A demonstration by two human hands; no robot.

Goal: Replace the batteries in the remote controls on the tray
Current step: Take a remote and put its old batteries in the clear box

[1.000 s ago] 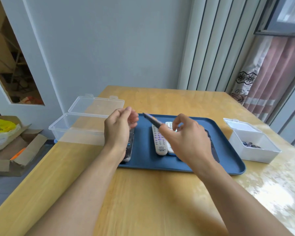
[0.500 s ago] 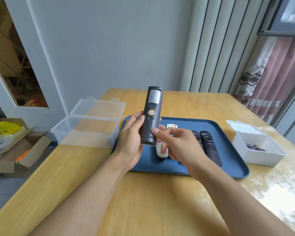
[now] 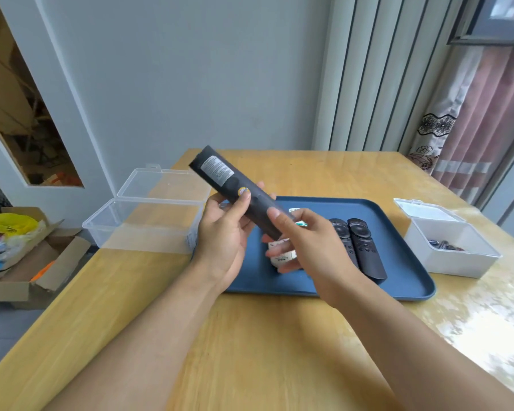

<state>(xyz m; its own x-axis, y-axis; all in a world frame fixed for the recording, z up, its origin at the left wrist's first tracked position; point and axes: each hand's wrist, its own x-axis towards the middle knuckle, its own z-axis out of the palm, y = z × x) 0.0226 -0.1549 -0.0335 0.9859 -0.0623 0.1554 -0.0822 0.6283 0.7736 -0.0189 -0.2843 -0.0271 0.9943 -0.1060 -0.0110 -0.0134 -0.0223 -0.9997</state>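
A long black remote (image 3: 235,188) is held above the blue tray (image 3: 404,280), back side up, with a white label and a round yellow sticker showing. My left hand (image 3: 226,235) grips its middle, thumb on the sticker. My right hand (image 3: 306,244) pinches its lower end with thumb and fingers. The remote tilts up to the left. On the tray lie two black remotes (image 3: 356,247) side by side and white remotes (image 3: 282,255), partly hidden behind my right hand.
A clear plastic box (image 3: 149,221) with its lid open stands left of the tray. A white box (image 3: 448,247) holding several batteries sits to the right. The wooden table (image 3: 250,351) stretches toward me. A cardboard box (image 3: 21,256) of clutter is on the floor at left.
The black remote was lifted from the tray, held upright by both hands, and has now tilted so its top leans left. My left thumb has moved onto the sticker.
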